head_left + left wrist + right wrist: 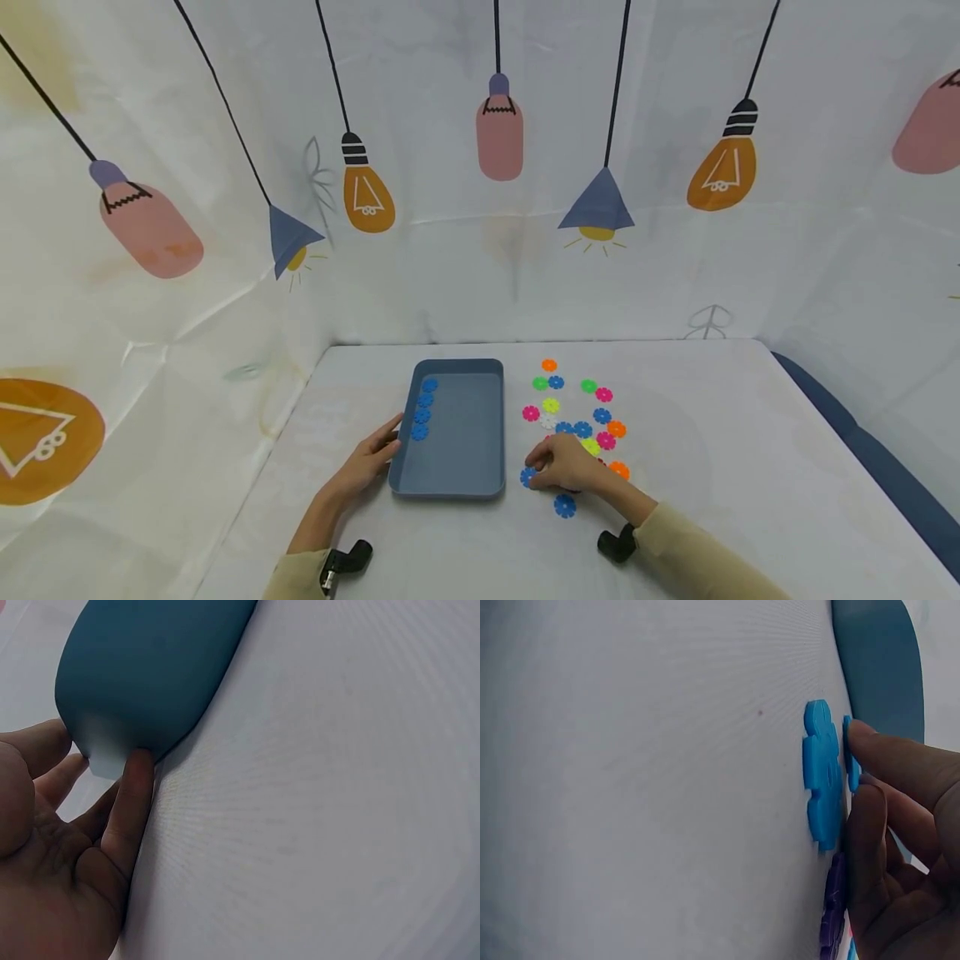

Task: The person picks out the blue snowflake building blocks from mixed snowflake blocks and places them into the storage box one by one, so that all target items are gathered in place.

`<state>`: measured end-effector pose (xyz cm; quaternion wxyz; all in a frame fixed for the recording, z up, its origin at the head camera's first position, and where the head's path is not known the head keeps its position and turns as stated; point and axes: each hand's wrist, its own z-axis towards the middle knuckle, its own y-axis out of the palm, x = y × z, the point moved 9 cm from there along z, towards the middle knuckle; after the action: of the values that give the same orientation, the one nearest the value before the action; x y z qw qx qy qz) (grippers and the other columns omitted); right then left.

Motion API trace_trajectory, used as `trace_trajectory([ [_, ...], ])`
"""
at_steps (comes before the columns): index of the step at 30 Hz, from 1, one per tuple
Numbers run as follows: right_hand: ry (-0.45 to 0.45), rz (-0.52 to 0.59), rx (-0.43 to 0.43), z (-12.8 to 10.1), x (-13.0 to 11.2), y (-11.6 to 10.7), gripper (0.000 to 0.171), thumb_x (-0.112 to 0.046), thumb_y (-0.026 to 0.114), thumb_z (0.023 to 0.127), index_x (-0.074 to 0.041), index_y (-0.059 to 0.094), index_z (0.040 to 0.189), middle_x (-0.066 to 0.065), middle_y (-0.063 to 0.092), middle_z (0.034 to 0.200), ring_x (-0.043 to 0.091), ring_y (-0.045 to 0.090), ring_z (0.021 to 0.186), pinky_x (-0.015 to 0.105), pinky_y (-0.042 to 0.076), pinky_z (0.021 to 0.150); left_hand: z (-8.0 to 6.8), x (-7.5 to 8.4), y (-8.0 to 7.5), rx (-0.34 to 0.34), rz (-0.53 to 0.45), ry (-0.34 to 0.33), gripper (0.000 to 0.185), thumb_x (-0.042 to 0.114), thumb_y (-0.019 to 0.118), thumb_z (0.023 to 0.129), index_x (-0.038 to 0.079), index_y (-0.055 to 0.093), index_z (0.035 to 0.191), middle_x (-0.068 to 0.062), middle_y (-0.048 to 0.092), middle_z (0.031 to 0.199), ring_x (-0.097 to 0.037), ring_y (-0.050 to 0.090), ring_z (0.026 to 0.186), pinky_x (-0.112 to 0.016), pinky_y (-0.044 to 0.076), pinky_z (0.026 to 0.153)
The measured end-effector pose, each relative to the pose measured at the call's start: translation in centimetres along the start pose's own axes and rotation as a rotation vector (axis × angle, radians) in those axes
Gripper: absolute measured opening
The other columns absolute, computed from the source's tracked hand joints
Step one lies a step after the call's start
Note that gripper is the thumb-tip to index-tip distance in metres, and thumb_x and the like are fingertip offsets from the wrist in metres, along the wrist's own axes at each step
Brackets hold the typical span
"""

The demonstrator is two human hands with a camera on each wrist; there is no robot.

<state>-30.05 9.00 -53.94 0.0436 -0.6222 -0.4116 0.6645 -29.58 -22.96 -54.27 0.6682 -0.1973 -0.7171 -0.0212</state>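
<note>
One blue snowflake disc (528,477) (flat on table) touches right hand (564,465).

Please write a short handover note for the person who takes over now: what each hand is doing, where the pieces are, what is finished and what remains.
Left hand: fingers straight, touching the near left edge of the blue tray.
Right hand: fingers on a blue flower piece lying on the table, just right of the tray.
Done: four blue pieces in a row along the tray's left side.
Left: the touched piece, another blue one nearer the person, and more blue ones in the mixed pile, apparently.
</note>
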Motion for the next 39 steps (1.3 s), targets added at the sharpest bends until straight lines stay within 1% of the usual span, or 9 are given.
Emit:
trace_trajectory([
  [4,0.006,-0.023,-0.009,0.0,-0.3,0.2,0.020,-0.016,0.086,0.074,-0.013,0.074,0.089,-0.005,0.061,0.076,0.016,0.054,0.072,0.027,0.050,0.063,0.0,-0.5,-0.1,0.020,0.002,-0.023,0.055,0.020,0.047,0.104,0.016,0.026,0.155,-0.026,0.034,0.148,-0.042,0.035,0.134,-0.056,0.035,0.103],
  [7,0.001,-0.035,-0.015,0.0,-0.8,0.3,0.021,-0.015,0.086,0.073,-0.014,0.070,0.086,-0.005,0.059,0.076,0.016,0.054,0.072,0.028,0.050,0.063,-0.1,-0.6,-0.2,0.035,0.004,-0.029,0.055,0.020,0.048,0.104,0.016,0.027,0.155,-0.025,0.035,0.147,-0.041,0.036,0.133,-0.057,0.036,0.103],
  [12,-0.026,-0.017,-0.007,-0.1,-1.6,0.2,0.024,-0.011,0.086,0.072,-0.012,0.064,0.081,-0.003,0.058,0.072,0.016,0.054,0.066,0.028,0.050,0.058,-0.2,-0.5,-0.1,0.032,0.000,-0.022,0.056,0.020,0.047,0.104,0.015,0.025,0.155,-0.026,0.035,0.147,-0.042,0.036,0.133,-0.056,0.036,0.103],
  [15,-0.021,0.005,0.004,-0.1,-1.6,0.1,0.022,-0.010,0.084,0.074,-0.012,0.064,0.081,-0.003,0.058,0.070,0.016,0.055,0.064,0.027,0.050,0.057,-0.3,-0.5,-0.2,0.042,-0.001,-0.028,0.056,0.021,0.048,0.104,0.016,0.027,0.155,-0.026,0.035,0.147,-0.042,0.036,0.134,-0.056,0.036,0.102],
  [19,0.012,0.073,0.012,-0.3,-1.3,0.2,0.015,-0.011,0.080,0.080,-0.011,0.065,0.082,-0.001,0.060,0.070,0.016,0.057,0.060,0.028,0.052,0.057,-0.3,-0.6,-0.3,0.056,-0.002,-0.042,0.055,0.022,0.050,0.103,0.018,0.030,0.154,-0.023,0.036,0.148,-0.040,0.037,0.134,-0.056,0.036,0.103],
  [24,0.048,0.192,0.005,-0.4,-1.0,0.5,0.012,-0.014,0.076,0.085,-0.008,0.066,0.085,0.002,0.063,0.071,0.017,0.061,0.058,0.031,0.054,0.058,-0.1,-0.5,-0.3,0.027,0.007,-0.028,0.056,0.023,0.049,0.104,0.017,0.028,0.155,-0.025,0.036,0.147,-0.041,0.037,0.133,-0.055,0.037,0.102],
  [28,0.069,0.244,0.009,-0.4,-1.1,0.3,0.014,-0.017,0.076,0.085,-0.008,0.065,0.087,0.003,0.064,0.071,0.018,0.062,0.058,0.031,0.054,0.060,0.0,-0.5,-0.2,0.010,0.006,-0.020,0.056,0.023,0.048,0.104,0.017,0.026,0.155,-0.026,0.034,0.148,-0.042,0.037,0.133,-0.054,0.038,0.102],
  [34,0.049,0.305,0.007,-0.3,-2.2,0.0,0.013,-0.016,0.075,0.086,-0.006,0.067,0.087,0.005,0.066,0.071,0.019,0.062,0.058,0.032,0.055,0.060,0.1,-0.6,-0.2,0.014,-0.001,-0.018,0.056,0.021,0.049,0.104,0.017,0.027,0.155,-0.026,0.036,0.147,-0.042,0.037,0.133,-0.054,0.038,0.101],
  [39,0.037,0.326,0.010,0.2,-3.0,0.0,0.013,-0.017,0.074,0.087,-0.006,0.067,0.088,0.005,0.066,0.072,0.018,0.063,0.058,0.032,0.056,0.060,0.2,-0.6,-0.1,0.017,-0.006,-0.020,0.055,0.022,0.048,0.104,0.018,0.027,0.155,-0.026,0.035,0.147,-0.042,0.037,0.133,-0.054,0.038,0.102],
])
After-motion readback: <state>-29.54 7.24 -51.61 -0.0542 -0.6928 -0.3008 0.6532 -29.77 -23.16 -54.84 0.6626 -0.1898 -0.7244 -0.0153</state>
